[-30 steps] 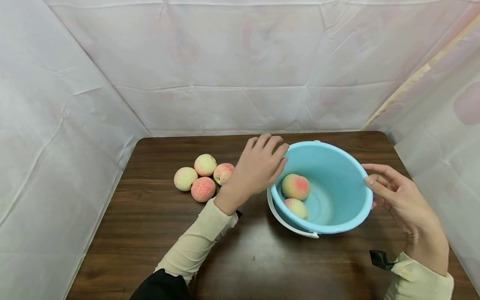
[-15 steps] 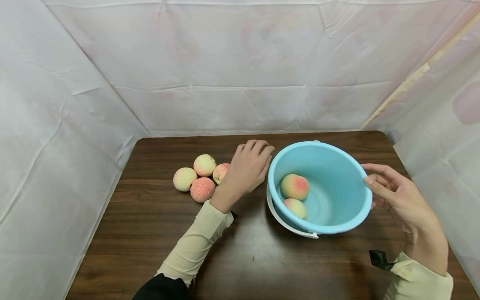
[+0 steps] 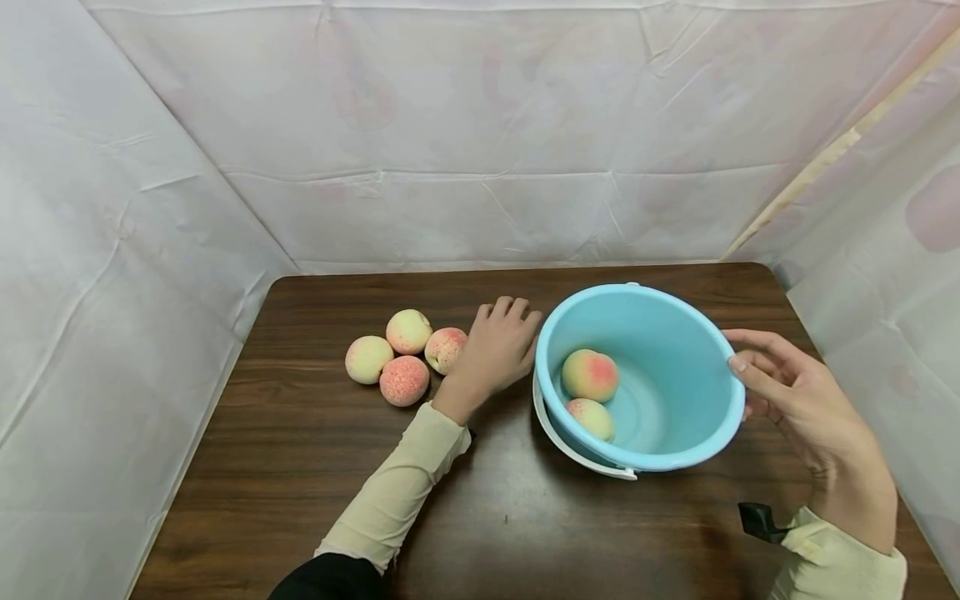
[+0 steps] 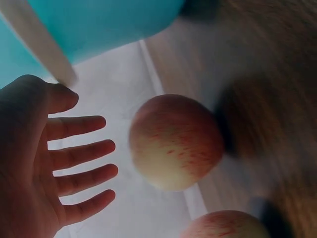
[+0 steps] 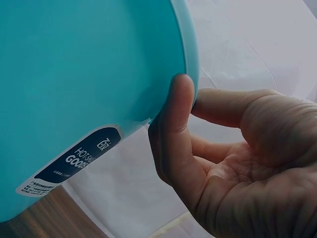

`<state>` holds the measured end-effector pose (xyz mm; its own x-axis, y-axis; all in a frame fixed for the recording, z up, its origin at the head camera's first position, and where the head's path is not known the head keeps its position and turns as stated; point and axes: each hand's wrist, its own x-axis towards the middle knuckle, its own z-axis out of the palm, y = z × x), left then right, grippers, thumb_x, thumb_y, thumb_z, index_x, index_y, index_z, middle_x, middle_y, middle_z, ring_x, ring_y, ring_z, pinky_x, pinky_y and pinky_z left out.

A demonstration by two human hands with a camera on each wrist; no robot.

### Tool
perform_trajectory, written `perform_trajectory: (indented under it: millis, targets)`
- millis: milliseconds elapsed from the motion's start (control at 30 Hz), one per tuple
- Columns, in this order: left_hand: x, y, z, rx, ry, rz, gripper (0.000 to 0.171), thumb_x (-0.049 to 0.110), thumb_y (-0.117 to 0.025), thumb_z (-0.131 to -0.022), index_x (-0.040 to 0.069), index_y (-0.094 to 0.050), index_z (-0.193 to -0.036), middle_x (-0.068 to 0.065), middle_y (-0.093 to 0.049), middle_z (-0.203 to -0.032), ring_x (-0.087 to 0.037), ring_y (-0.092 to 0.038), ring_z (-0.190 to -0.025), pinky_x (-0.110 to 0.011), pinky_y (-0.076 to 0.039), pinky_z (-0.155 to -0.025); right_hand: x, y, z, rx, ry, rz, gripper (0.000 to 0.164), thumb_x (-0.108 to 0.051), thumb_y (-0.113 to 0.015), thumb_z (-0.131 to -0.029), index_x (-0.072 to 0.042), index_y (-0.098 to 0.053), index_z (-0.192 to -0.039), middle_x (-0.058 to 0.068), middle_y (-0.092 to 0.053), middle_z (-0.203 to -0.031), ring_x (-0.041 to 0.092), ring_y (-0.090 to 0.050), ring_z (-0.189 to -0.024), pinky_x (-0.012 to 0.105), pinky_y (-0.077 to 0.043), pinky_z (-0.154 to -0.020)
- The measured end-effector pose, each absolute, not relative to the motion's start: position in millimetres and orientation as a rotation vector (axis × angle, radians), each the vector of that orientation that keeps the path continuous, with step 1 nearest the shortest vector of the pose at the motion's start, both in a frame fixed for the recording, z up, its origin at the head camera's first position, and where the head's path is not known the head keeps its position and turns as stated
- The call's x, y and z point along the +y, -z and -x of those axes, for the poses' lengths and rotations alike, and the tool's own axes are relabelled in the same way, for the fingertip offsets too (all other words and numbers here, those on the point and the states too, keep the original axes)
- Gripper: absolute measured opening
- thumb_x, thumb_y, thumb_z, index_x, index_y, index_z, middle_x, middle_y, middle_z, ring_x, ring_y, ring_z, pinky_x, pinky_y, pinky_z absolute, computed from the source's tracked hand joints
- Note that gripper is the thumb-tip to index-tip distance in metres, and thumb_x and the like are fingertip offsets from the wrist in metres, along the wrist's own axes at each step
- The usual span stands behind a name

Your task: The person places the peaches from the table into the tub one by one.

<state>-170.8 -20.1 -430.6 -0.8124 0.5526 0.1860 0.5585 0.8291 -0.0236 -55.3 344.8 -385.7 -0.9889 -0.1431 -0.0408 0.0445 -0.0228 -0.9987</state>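
My left hand (image 3: 493,350) is over the table between the peaches and the bucket, holding nothing. In the left wrist view its fingers (image 4: 84,152) extend apart from a red-and-yellow peach (image 4: 176,143). That nearest peach (image 3: 446,350) sits just left of the hand in the head view. My right hand (image 3: 806,408) pinches the rim of the light blue bucket (image 3: 686,367) at its right side, thumb and index finger on either side of the wall. Two peaches lie inside the bucket, a blushed one (image 3: 591,375) and a paler one (image 3: 592,419) nearer the front.
Left of my left hand, a pale peach (image 3: 369,360), a yellowish peach (image 3: 408,332) and a redder peach (image 3: 404,381) cluster on the dark wooden table (image 3: 300,500). The bucket's white handle (image 3: 558,437) hangs down its left front. White sheeting (image 3: 480,133) surrounds the table.
My left hand has drawn back from the bucket's left rim, leftward and toward the near side, closer to the peaches. The right hand keeps its grip on the rim.
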Motion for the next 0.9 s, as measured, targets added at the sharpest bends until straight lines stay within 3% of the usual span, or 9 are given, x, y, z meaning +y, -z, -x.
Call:
perform_trajectory:
  millis: [300, 567, 900]
  targets:
    - [-25, 450, 177, -2.867, 0.050, 0.860, 0.027, 0.034, -0.045, -0.108, 0.019, -0.066, -0.116, -0.008, -0.063, -0.131, -0.032, -0.057, -0.126, -0.053, -0.053, -0.095, 345, 386, 55, 2.090, 2.157, 0.114, 0.041, 0.006, -0.052, -0.105, -0.005, -0.051, -0.144, 0.005, -0.074, -0.097, 0.019, -0.073, -0.069, 0.032, -0.059, -0.055]
    - [-28, 466, 182, -2.844, 0.058, 0.864, 0.036, 0.036, -0.037, -0.111, 0.019, -0.064, -0.127, -0.011, -0.061, -0.134, -0.034, -0.059, -0.125, -0.052, -0.057, -0.088, 346, 386, 54, 2.078, 2.166, 0.120, 0.041, 0.006, -0.050, -0.105, -0.005, -0.051, -0.145, 0.005, -0.074, -0.097, 0.019, -0.073, -0.068, 0.031, -0.059, -0.055]
    - [-29, 469, 189, -2.914, 0.097, 0.878, 0.041, 0.040, -0.058, -0.103, 0.018, -0.058, -0.138, -0.013, -0.057, -0.141, -0.034, -0.055, -0.132, -0.052, -0.059, -0.088, 344, 384, 54, 2.073, 2.163, 0.114, 0.041, 0.005, -0.051, -0.105, -0.005, -0.050, -0.146, 0.005, -0.074, -0.098, 0.018, -0.074, -0.072, 0.031, -0.059, -0.055]
